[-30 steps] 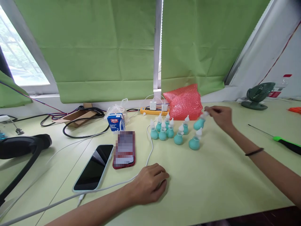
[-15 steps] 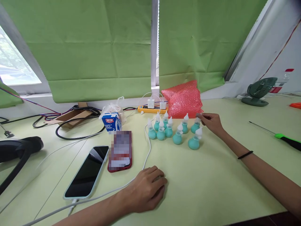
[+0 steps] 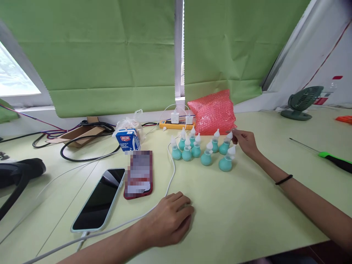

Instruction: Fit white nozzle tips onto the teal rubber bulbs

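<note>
At right hand (image 3: 245, 143), upright teal bulb (image 3: 224, 147)

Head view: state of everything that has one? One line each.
Teal bulbs: upright, clustered on table, white tips up.
Right hand: fingertips at white tip of back-right bulb, which stands; grip unclear.
Left hand: palm down on table, fingers curled.
Phone: face up, screen dark, cable plugged in.
Milk carton: upright.
Power strip: two chargers plugged in.
Fan: running or not, cannot tell.
</note>
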